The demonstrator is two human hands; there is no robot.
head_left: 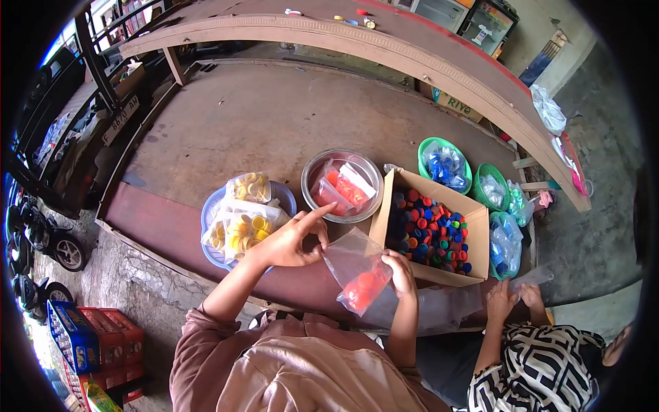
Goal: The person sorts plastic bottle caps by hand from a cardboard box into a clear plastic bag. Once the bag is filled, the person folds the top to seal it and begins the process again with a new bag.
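The left hand (296,242) clamps its thumb and fingers on the rim of a clear plastic bag of red round pieces (364,288), index finger extended. The right hand's (401,275) fingers clamp the opposite side, before the brown cardboard box (431,273).

This looks like an open-sided shop: a black glass-fronted display fridge (489,26), stacked red and blue plastic crates (113,336), cracked grey concrete floor (141,264).

A clear plastic bag (357,266) is held tilted. Red pieces (365,288), probably caps, lie bunched in its lower end.
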